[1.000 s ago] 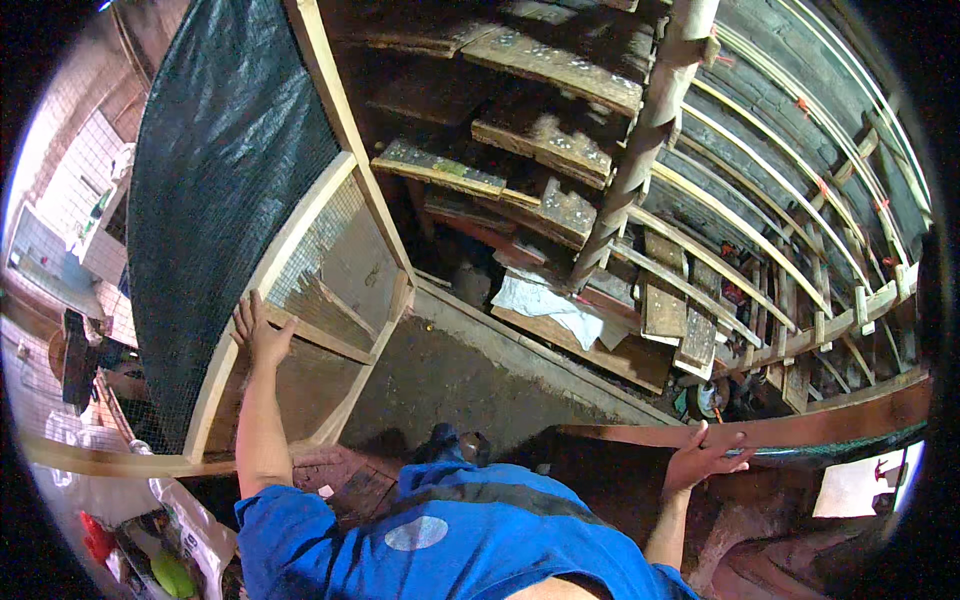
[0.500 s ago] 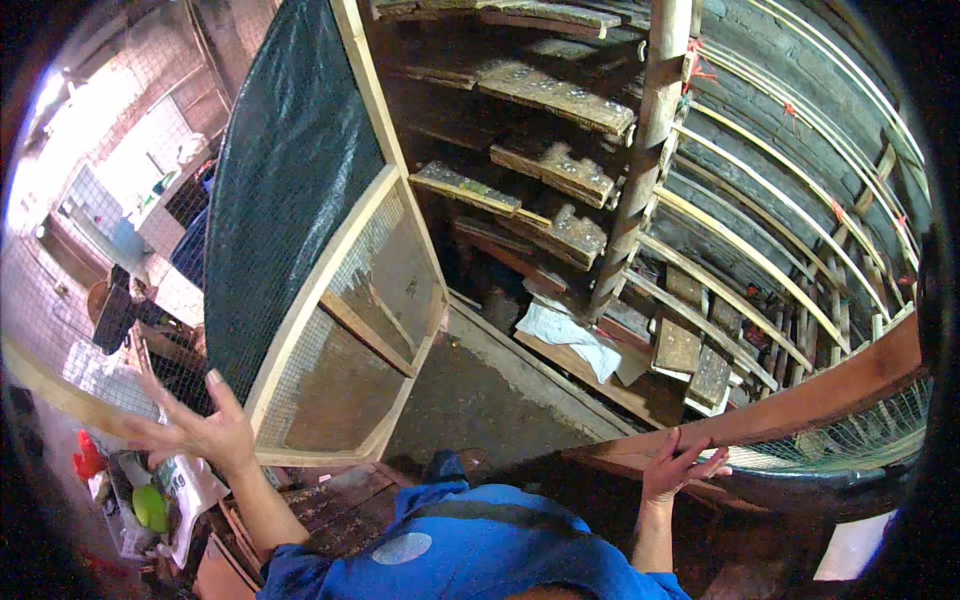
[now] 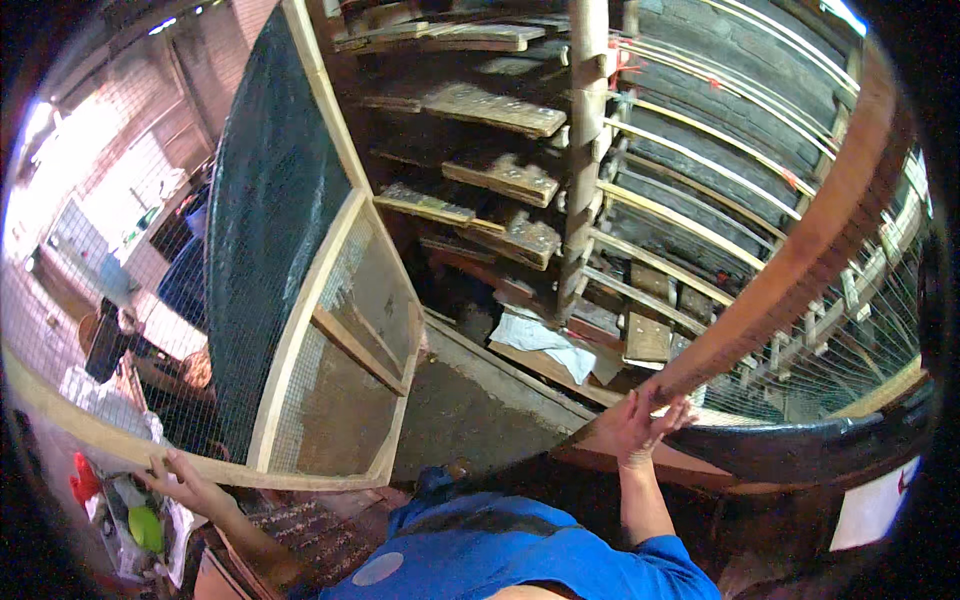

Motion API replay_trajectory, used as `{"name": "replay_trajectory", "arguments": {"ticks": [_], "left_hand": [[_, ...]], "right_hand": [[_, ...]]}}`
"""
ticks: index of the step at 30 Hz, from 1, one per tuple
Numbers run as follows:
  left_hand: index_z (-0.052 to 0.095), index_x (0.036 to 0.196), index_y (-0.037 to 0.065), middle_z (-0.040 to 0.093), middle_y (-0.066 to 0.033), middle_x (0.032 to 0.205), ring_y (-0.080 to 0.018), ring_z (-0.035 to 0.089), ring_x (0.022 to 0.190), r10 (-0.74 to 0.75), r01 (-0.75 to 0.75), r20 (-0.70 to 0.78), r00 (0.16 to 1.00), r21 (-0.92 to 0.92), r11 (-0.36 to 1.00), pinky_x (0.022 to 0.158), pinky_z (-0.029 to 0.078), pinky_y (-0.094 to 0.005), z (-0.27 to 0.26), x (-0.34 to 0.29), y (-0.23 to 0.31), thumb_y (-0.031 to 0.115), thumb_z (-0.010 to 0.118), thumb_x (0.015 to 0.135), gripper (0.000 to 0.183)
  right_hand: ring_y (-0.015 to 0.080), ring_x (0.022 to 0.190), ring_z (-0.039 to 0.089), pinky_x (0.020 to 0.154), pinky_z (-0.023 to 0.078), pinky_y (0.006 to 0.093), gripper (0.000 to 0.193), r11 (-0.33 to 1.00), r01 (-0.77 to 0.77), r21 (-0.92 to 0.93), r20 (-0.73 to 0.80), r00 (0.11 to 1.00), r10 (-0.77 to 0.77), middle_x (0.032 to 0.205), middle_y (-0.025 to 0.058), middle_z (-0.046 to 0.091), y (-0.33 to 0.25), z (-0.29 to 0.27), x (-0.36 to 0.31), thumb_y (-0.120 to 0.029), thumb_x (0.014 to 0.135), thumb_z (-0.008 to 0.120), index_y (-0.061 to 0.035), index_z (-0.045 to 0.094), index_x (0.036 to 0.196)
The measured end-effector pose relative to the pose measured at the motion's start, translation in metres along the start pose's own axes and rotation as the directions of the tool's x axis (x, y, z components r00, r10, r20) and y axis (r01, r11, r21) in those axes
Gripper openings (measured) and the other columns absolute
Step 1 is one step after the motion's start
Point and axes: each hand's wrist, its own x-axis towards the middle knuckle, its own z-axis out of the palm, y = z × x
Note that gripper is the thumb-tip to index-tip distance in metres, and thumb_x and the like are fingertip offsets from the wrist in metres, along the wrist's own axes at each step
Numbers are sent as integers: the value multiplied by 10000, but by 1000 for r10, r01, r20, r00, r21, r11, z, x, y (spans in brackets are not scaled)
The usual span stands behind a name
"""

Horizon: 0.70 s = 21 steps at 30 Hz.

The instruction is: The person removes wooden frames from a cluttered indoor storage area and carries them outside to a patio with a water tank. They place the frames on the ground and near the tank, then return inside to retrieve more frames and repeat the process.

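A pale wooden door frame with wire mesh stands at the left, partly covered by a dark green sheet. My left hand lies at its near edge with the fingers apart, fingertips touching the wood. At the right is a second mesh door with a reddish-brown wooden frame. Against the near end of that frame rests my right hand, palm up, fingers spread and slightly bent. Part of its contact with the wood is hidden.
Beyond the gap between the doors rise several rough wooden shelves beside a round post. Bamboo poles run along the wall to the right. A white cloth lies low by the sill. Red and green items sit at lower left.
My left hand has come down onto the left frame's edge. The right door's frame has swung to a steeper slant, with my right hand moving slightly left and up along with it.
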Motion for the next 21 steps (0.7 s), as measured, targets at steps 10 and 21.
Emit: {"name": "replay_trajectory", "arguments": {"ticks": [10,21], "left_hand": [[491,1422,-73,546,-276,1387,-354,525,1288,83,-78,-34,996,144,987,1099,429,-462,-15,22,-41,349,644,1003,614],[382,1434,-98,445,-278,1427,-347,504,1287,210,-209,-50,977,18,978,1114,421,-462,-7,-8,-32,290,716,971,691]], "right_hand": [[477,1405,312,1159,101,749,611,999,-49,4,56,997,49,1457,217,358,8,60,17,-144,841,674,-308,590,1424],[463,1490,210,1187,44,716,588,974,-95,-207,95,989,117,1601,204,231,18,141,71,-55,918,537,-198,530,1488]]}}
